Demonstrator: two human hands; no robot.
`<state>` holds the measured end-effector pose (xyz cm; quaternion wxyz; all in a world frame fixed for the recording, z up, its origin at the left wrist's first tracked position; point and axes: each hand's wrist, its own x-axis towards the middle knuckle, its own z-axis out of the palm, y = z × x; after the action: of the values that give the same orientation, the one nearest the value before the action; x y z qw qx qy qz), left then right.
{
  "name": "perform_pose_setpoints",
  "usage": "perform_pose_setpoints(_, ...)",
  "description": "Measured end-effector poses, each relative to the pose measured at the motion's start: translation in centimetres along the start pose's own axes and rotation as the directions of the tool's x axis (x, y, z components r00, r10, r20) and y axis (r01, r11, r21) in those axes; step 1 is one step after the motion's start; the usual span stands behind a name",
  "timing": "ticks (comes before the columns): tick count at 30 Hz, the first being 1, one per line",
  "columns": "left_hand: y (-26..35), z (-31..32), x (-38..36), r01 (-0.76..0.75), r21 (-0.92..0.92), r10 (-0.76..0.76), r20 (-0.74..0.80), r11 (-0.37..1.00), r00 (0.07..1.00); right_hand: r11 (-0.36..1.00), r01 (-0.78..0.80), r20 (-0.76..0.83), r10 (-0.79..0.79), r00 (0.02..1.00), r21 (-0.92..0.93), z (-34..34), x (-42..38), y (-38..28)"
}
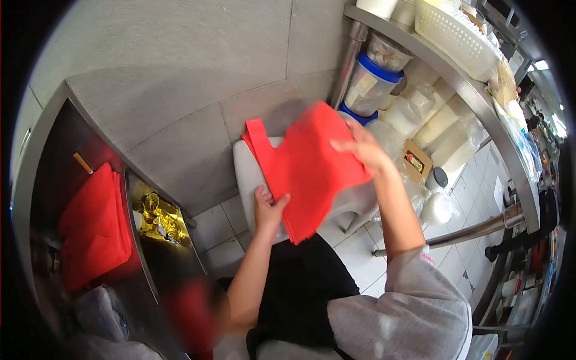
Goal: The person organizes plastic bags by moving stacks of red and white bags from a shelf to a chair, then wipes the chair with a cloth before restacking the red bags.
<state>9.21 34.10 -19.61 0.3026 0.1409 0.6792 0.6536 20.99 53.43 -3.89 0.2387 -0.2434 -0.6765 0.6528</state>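
A stack of flat red fabric bags (312,168), with a strap-like handle at its upper left, lies tilted over a white plastic stool (247,171). My left hand (270,210) is closed on the lower left edge, thumb on top and the fingers partly hidden beneath. My right hand (363,150) grips the upper right side, where the top layer is lifted and bent. How many layers each hand holds is hidden.
More folded red bags (99,228) lie in the metal cabinet at left, beside a compartment with crumpled gold foil (159,222). At right, a metal shelf (474,90) holds a white basket (456,36); blue-lidded tubs (369,87) and plastic bottles (435,180) stand below.
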Motion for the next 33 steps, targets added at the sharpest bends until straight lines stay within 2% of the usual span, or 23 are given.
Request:
perform_pose_setpoints(2, 2.7, -0.3, -0.8, 0.137, -0.084, -0.137, 0.01, 0.987, 0.991, 0.992, -0.029, 0.069, 0.021, 0.997, 0.127, 1.8, 1.6, -2.1)
perform_pose_setpoints(3, 3.0, -0.6, -0.7, 0.219, -0.325, -0.155, 0.212, 0.92, 0.965, 0.986, -0.059, 0.083, 0.047, 0.995, 0.154, 2.9, 2.2, -3.1)
perform_pose_setpoints(5, 3.5, -1.3, -0.3, 0.454, -0.661, -0.018, 0.555, 0.597, 0.832, 0.962, -0.107, 0.141, 0.073, 0.987, 0.249, 4.1, 3.1, -3.7)
perform_pose_setpoints(6, 3.3, -1.4, 0.2, 0.502, -0.684, -0.067, 0.557, 0.529, 0.828, 0.94, -0.13, 0.183, 0.074, 0.98, 0.316, 4.4, 3.4, -3.8)
perform_pose_setpoints(9, 3.4, -2.3, 0.6, 0.599, -0.662, 0.002, 0.671, 0.451, 0.741, 0.86, -0.187, 0.218, 0.092, 0.972, 0.475, 6.2, 4.5, -4.1)
perform_pose_setpoints(13, 7.5, -3.8, 2.2, 0.388, -0.878, 0.216, 0.451, 0.28, 0.866, 0.806, -0.196, 0.101, 0.169, 0.98, 0.558, 6.7, 3.7, -6.0)
perform_pose_setpoints(15, 9.0, -5.9, 3.1, 0.529, -0.817, 0.262, 0.576, 0.23, 0.774, 0.819, -0.184, 0.126, 0.137, 0.983, 0.544, 4.5, 3.6, -5.3)
perform_pose_setpoints(17, 10.8, -6.6, 2.1, 0.418, -0.796, 0.229, 0.549, 0.438, 0.804, 0.832, -0.04, 0.227, -0.105, 0.968, 0.553, 2.7, 1.9, -4.7)
perform_pose_setpoints(18, 12.0, -6.1, 0.5, 0.227, -0.729, 0.192, 0.442, 0.646, 0.876, 0.872, -0.004, 0.112, -0.058, 0.992, 0.49, 1.9, 0.3, -3.9)
perform_pose_setpoints(19, 12.5, -5.7, -0.7, 0.036, -0.584, 0.186, 0.315, 0.811, 0.931, 0.907, 0.022, -0.003, -0.023, 1.0, 0.42, 1.2, -1.3, -2.6)
perform_pose_setpoints(20, 11.8, -5.9, -1.6, 0.089, -0.512, 0.056, 0.261, 0.855, 0.964, 0.925, -0.03, 0.009, 0.029, 1.0, 0.378, 0.3, -2.5, -0.6)
perform_pose_setpoints(21, 9.1, -6.2, -1.3, 0.073, -0.426, 0.036, 0.243, 0.902, 0.969, 0.939, -0.083, 0.023, 0.08, 0.997, 0.334, -0.5, -3.4, 1.8)
perform_pose_setpoints(23, 6.3, -5.7, -2.5, 0.182, -0.312, -0.156, 0.107, 0.932, 0.982, 0.903, -0.332, -0.04, 0.356, 0.934, 0.274, -0.7, -5.6, 6.7)
perform_pose_setpoints(25, 3.9, -5.3, -3.5, 0.14, -0.347, -0.113, 0.097, 0.927, 0.989, 0.867, -0.497, -0.129, 0.498, 0.857, 0.048, 0.0, -7.3, 9.9)
perform_pose_setpoints(27, 3.1, -5.5, -3.7, 0.065, -0.328, -0.035, 0.099, 0.943, 0.994, 0.876, -0.389, -0.138, 0.364, 0.921, -0.285, 0.3, -8.2, 12.8)
perform_pose_setpoints(30, 2.1, -5.2, -3.2, -0.08, -0.193, 0.113, 0.167, 0.978, 0.979, 0.764, -0.294, -0.128, 0.272, 0.954, -0.575, 0.1, -8.2, 12.6)
perform_pose_setpoints(32, 0.7, -5.5, -2.3, -0.203, -0.063, 0.212, 0.205, 0.977, 0.956, 0.895, -0.341, -0.1, 0.326, 0.94, -0.288, 1.0, -8.4, 11.3)
perform_pose_setpoints(33, 1.1, -5.4, -2.2, -0.257, 0.003, 0.25, 0.222, 0.966, 0.942, 0.939, -0.302, -0.064, 0.295, 0.953, -0.167, 1.4, -8.8, 11.4)
